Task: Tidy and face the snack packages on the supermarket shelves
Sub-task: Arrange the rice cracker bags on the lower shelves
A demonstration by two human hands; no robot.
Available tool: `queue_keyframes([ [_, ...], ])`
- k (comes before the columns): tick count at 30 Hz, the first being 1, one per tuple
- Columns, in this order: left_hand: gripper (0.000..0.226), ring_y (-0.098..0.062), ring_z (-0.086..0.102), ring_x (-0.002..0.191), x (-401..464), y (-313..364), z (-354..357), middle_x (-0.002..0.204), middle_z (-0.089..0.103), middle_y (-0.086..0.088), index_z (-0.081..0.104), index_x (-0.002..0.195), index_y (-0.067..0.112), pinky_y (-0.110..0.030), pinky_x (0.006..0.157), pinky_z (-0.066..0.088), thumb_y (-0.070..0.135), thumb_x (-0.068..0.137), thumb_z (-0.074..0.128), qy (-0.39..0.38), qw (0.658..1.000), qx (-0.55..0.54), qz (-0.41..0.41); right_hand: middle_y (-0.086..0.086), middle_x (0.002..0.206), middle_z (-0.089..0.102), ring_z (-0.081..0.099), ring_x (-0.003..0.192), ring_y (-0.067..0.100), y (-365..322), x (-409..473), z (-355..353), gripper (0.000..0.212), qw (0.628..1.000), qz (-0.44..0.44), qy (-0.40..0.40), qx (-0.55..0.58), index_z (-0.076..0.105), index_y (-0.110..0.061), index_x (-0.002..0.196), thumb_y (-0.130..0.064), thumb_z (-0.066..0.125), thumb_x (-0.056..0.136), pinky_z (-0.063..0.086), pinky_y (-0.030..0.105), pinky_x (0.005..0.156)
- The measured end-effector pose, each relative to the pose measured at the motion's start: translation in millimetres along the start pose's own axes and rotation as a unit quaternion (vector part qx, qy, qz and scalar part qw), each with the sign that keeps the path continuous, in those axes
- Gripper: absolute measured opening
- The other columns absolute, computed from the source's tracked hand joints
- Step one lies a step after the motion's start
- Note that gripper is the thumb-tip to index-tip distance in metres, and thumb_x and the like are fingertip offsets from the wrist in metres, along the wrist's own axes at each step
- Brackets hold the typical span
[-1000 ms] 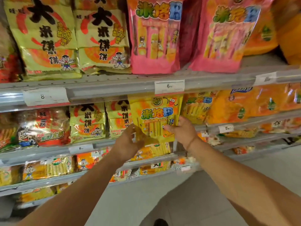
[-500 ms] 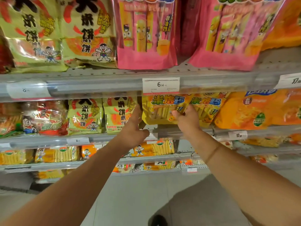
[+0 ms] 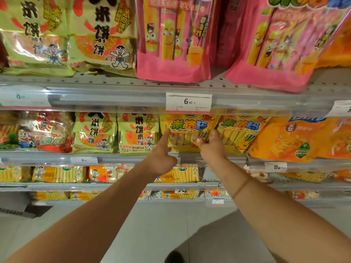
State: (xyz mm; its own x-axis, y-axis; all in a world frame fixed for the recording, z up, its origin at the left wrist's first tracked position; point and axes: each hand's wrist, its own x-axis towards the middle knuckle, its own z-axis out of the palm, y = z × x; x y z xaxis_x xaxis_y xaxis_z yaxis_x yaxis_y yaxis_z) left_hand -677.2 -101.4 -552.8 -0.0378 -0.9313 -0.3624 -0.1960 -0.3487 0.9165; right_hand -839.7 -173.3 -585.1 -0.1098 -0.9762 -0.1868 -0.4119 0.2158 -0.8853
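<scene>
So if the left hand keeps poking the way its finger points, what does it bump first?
Probably the yellow snack bag. The left hand points up at its left edge and looks about touching already, though depth is hard to judge.

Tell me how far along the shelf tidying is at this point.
Mid-job. Done: the green packs on the second shelf stand upright, fronts out. In hand: the left hand touches the left edge of a yellow pack with one finger, while the right hand grips its lower right part. Left: the neighbouring yellow pack leans, and the pink bag above tilts.
</scene>
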Motion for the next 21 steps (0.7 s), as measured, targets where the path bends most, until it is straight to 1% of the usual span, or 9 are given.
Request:
queue_keyframes([
  [4, 0.101, -0.025, 0.024, 0.148, 2, 2, -2, 0.164, 0.010, 0.005, 0.004, 0.156, 0.035, -0.023, 0.054, 0.046, -0.021, 0.084, 0.047, 0.013, 1.000, 0.002, -0.001, 0.001, 0.105, 0.064, 0.060, 0.095, 0.024, 1, -1, 4, 0.024, 1.000, 0.014, 0.023, 0.003, 0.051, -0.017, 0.114, -0.017, 0.062, 0.092, 0.039, 0.030, 0.076],
  [9, 0.099, -0.023, 0.028, 0.146, 1, 0, -7, 0.164, 0.011, 0.003, 0.008, 0.155, 0.038, -0.032, 0.059, 0.047, -0.018, 0.085, 0.048, 0.005, 1.000, 0.022, 0.003, -0.006, 0.088, 0.060, 0.057, 0.086, 0.022, 3, -6, 6, 0.017, 0.999, 0.029, 0.045, 0.010, 0.055, -0.014, 0.105, -0.015, 0.063, 0.090, 0.038, 0.029, 0.071],
  [11, 0.099, -0.002, 0.052, 0.125, 1, -1, -11, 0.164, 0.013, -0.002, 0.007, 0.154, 0.040, -0.034, 0.065, 0.050, -0.017, 0.085, 0.048, 0.000, 0.999, 0.039, 0.002, -0.008, 0.083, 0.059, 0.058, 0.083, 0.022, 4, -8, 6, 0.010, 0.998, 0.027, 0.046, 0.021, 0.055, -0.016, 0.097, -0.012, 0.062, 0.090, 0.039, 0.029, 0.069],
  [13, 0.097, 0.018, 0.060, 0.081, -1, -1, -14, 0.163, 0.015, -0.007, 0.008, 0.154, 0.040, -0.041, 0.077, 0.052, -0.015, 0.086, 0.049, -0.005, 0.999, 0.049, 0.002, -0.003, 0.088, 0.064, 0.061, 0.086, 0.024, 4, -11, 4, 0.010, 0.998, 0.033, 0.035, 0.037, 0.057, -0.015, 0.096, -0.010, 0.062, 0.089, 0.045, 0.033, 0.071],
  [14, 0.096, 0.017, 0.060, 0.083, -3, -2, -17, 0.163, 0.016, -0.007, 0.008, 0.155, 0.038, -0.042, 0.082, 0.052, -0.016, 0.086, 0.050, -0.007, 0.998, 0.060, 0.008, 0.000, 0.091, 0.065, 0.062, 0.087, 0.024, 4, -12, 3, 0.011, 0.998, 0.039, 0.026, 0.047, 0.058, -0.015, 0.095, -0.008, 0.061, 0.089, 0.048, 0.036, 0.074],
  [15, 0.095, 0.008, 0.061, 0.104, -5, -2, -19, 0.162, 0.018, -0.006, 0.009, 0.155, 0.035, -0.040, 0.082, 0.053, -0.016, 0.086, 0.050, -0.007, 0.997, 0.075, 0.016, 0.000, 0.090, 0.065, 0.061, 0.087, 0.024, 3, -13, 1, 0.012, 0.997, 0.044, 0.016, 0.056, 0.058, -0.017, 0.093, -0.007, 0.062, 0.088, 0.049, 0.037, 0.077],
  [17, 0.090, -0.022, 0.038, 0.141, -15, -7, -27, 0.161, 0.022, -0.004, 0.013, 0.155, 0.029, -0.033, 0.081, 0.053, -0.014, 0.087, 0.053, 0.005, 0.995, 0.097, 0.025, -0.006, 0.084, 0.062, 0.059, 0.082, 0.020, 3, -18, -4, 0.018, 0.996, 0.050, 0.008, 0.075, 0.057, -0.023, 0.085, -0.006, 0.063, 0.086, 0.047, 0.033, 0.074],
  [19, 0.080, -0.035, 0.032, 0.143, -29, -15, -42, 0.156, 0.031, -0.008, 0.022, 0.154, 0.025, -0.038, 0.088, 0.051, -0.008, 0.089, 0.055, 0.041, 0.994, 0.099, 0.014, -0.008, 0.083, 0.061, 0.057, 0.076, 0.014, 3, -29, -7, 0.020, 0.994, 0.043, 0.036, 0.097, 0.060, -0.022, 0.090, -0.004, 0.065, 0.082, 0.043, 0.026, 0.065],
  [21, 0.065, -0.031, 0.043, 0.135, -51, -24, -63, 0.145, 0.045, -0.007, 0.037, 0.147, 0.024, -0.031, 0.079, 0.054, 0.001, 0.088, 0.056, 0.090, 0.990, 0.109, 0.009, -0.009, 0.086, 0.058, 0.055, 0.077, 0.006, 0, -49, -2, 0.029, 0.993, 0.015, 0.081, 0.088, 0.059, -0.017, 0.103, -0.003, 0.064, 0.079, 0.038, 0.024, 0.060],
])
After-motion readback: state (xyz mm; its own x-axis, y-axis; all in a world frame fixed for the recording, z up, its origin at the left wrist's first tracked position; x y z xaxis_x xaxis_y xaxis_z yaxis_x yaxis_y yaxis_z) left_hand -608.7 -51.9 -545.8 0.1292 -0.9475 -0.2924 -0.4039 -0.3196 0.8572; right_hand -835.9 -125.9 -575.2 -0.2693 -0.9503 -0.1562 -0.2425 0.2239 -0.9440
